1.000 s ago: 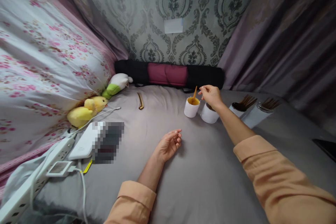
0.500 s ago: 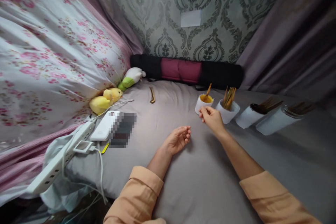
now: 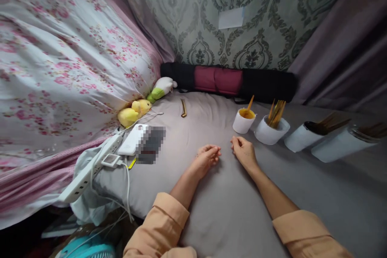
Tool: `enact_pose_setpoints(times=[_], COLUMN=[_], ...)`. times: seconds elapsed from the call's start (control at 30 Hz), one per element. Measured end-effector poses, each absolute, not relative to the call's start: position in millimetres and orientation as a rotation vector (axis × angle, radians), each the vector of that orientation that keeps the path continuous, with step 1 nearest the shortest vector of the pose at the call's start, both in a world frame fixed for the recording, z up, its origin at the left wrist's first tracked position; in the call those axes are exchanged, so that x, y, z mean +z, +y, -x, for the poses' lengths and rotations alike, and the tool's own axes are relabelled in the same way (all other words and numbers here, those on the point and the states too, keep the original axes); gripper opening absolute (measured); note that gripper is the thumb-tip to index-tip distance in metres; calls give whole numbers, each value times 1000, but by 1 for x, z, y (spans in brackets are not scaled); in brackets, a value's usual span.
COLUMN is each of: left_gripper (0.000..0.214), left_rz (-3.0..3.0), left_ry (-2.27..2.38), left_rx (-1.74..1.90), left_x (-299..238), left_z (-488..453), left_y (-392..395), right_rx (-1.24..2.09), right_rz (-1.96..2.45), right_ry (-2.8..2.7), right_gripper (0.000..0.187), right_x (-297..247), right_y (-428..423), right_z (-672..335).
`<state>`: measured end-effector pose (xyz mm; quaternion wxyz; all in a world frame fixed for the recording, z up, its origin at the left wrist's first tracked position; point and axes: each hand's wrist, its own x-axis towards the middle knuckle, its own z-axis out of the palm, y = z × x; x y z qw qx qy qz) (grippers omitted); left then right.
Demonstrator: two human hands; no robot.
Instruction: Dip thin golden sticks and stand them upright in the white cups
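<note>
My left hand (image 3: 208, 158) hovers over the grey bedding (image 3: 193, 129) with its fingers curled together and nothing visible in them. Just to its right is my right hand (image 3: 244, 152), apart from it, its fingers closed and nothing seen sticking out. Beyond my right hand stands a small white-wrapped cup (image 3: 242, 125) with a yellow inside, holding one orange stick (image 3: 250, 104). Beside it is a second white-wrapped cup (image 3: 271, 135) with several yellow-brown sticks (image 3: 276, 113). Two taller wrapped containers (image 3: 302, 139), one of them a jar (image 3: 338, 147), hold darker sticks.
A bent gold-coloured metal piece (image 3: 183, 108) lies at the back. To the left are plush toys (image 3: 128, 117), a white power bank (image 3: 133, 140), a pixelated dark item (image 3: 150, 145) and a power strip (image 3: 90, 169) with cables. A black and maroon roll (image 3: 250, 82) lies along the wall.
My right hand has drawn back from the small cup towards me, nearer my left hand. My left hand has turned slightly inward. The view has shifted, so the surroundings sit differently.
</note>
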<state>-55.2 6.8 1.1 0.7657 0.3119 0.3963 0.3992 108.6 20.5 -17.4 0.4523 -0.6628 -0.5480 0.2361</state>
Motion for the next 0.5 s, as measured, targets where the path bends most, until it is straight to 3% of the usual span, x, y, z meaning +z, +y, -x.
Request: enact_pose_setpoints(times=[0.23,0.5], left_gripper=[20,24], left_rz=[-1418,-1640], left_ry=[1656,1942], left_rx=[1103,998], left_x=[1,13], left_z=[134,169], left_y=[-4,7], right_rx=[582,569], right_rz=[1655,1655], right_ry=[-1388,-1394], right_gripper=[44,46], right_x=[-19,-17], right_y=[20,18], right_z=[-108,-105])
